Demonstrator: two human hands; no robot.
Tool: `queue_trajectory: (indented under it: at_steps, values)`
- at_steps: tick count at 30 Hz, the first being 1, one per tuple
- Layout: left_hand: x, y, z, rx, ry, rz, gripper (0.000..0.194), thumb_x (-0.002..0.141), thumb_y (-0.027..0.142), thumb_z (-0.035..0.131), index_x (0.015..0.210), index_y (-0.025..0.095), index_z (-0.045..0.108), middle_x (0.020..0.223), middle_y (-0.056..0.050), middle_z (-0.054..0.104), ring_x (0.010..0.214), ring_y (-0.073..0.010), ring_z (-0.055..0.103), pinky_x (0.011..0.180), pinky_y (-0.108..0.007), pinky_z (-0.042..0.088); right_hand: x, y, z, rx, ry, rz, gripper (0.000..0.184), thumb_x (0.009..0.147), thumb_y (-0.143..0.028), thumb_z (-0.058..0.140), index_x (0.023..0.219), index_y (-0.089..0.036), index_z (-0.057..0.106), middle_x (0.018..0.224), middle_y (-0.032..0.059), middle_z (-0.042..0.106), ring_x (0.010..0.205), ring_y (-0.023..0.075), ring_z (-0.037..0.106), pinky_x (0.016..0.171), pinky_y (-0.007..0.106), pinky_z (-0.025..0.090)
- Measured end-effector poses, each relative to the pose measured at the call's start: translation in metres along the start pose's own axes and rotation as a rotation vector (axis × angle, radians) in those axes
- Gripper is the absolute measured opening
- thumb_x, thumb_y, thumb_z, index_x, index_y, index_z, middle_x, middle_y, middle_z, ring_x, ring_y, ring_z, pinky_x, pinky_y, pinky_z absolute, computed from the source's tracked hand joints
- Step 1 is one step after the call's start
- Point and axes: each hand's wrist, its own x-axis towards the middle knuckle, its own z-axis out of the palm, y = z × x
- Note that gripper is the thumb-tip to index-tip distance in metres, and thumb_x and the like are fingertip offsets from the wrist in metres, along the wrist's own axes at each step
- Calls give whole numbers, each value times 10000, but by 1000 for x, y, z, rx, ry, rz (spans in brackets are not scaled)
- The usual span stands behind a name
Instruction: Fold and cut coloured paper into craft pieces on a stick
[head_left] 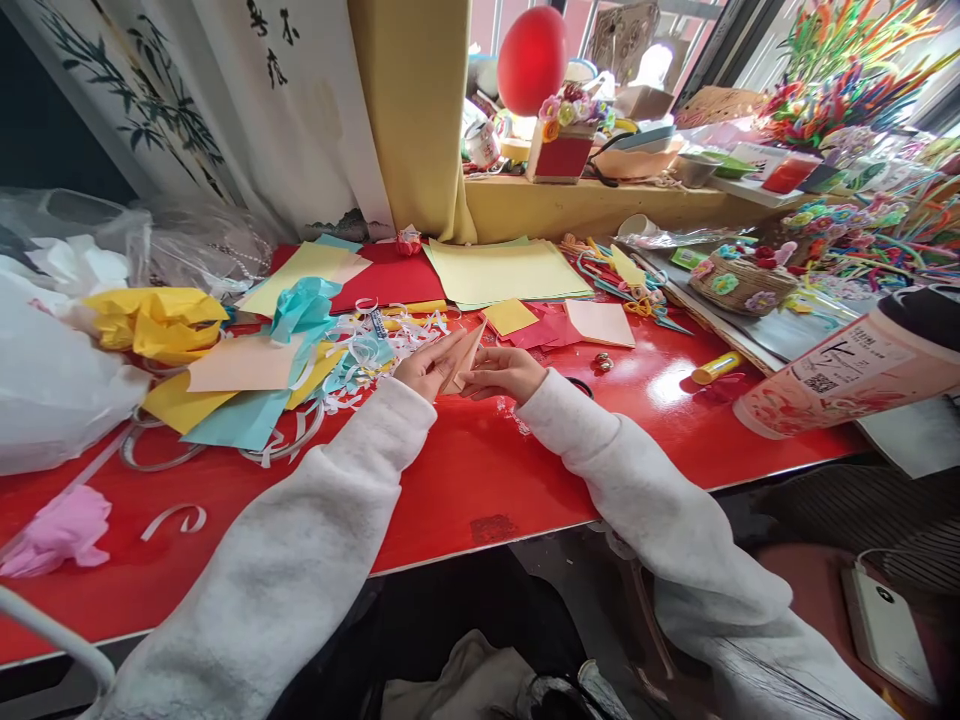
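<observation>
Between both my hands is a folded piece of peach paper (466,358), its pointed end angled up and to the right. My left hand (426,368) pinches its left side, fingers along the fold. With bent fingers, my right hand (507,373) grips the lower right edge. Just behind the hands lie a small yellow paper square (510,317), some red paper (551,328) and a pale pink square (600,322). White and blue paper shreds (375,345) are heaped beside my left hand.
Yellow sheets (502,270) lie at the back of the red table (480,470). Left are a plastic bag (60,390) and crumpled yellow paper (161,325). Right are a tilted cup (847,370), a yellow tube (718,367), small metallic bells (603,362) and a decorated basket (742,280).
</observation>
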Motion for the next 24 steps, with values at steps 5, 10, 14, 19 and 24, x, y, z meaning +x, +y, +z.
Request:
queue_trajectory:
  at_steps: [5, 10, 14, 19, 24]
  values:
    - [-2, 7, 2, -42, 17, -81, 429, 600, 335, 598, 971, 145, 499, 665, 6, 549, 570, -77, 517, 543, -177, 423, 1, 2, 1, 25, 2, -14, 214, 584, -168, 664, 728, -128, 510, 605, 15, 627, 545, 121, 617, 508, 200, 501]
    - [-4, 16, 0, -115, -70, -81, 441, 553, 316, 639, 939, 156, 500, 642, 15, 539, 548, -87, 509, 475, -193, 445, 0, 2, 3, 86, 52, -20, 171, 631, -121, 620, 758, -126, 507, 602, 19, 631, 550, 126, 619, 543, 230, 511]
    - [-2, 20, -5, -110, -86, -76, 403, 553, 308, 645, 909, 148, 546, 635, 9, 553, 517, -75, 502, 461, -185, 436, -1, -1, 2, 81, 60, -52, 148, 643, -124, 604, 768, -120, 524, 619, 22, 634, 541, 112, 610, 514, 209, 504]
    - [0, 18, -6, -179, -63, -169, 563, 493, 314, 689, 1000, 142, 518, 666, 2, 563, 528, -86, 511, 425, -189, 431, 0, -1, 0, 153, 83, -97, 97, 660, -101, 570, 745, -108, 525, 578, 34, 636, 545, 114, 613, 547, 212, 512]
    - [-1, 19, -5, -213, -51, -279, 393, 469, 310, 703, 796, 115, 605, 603, -5, 576, 485, -85, 515, 456, -220, 463, -2, -3, 0, 176, 53, -8, 35, 681, -67, 522, 689, -73, 555, 595, 70, 643, 566, 124, 622, 550, 198, 515]
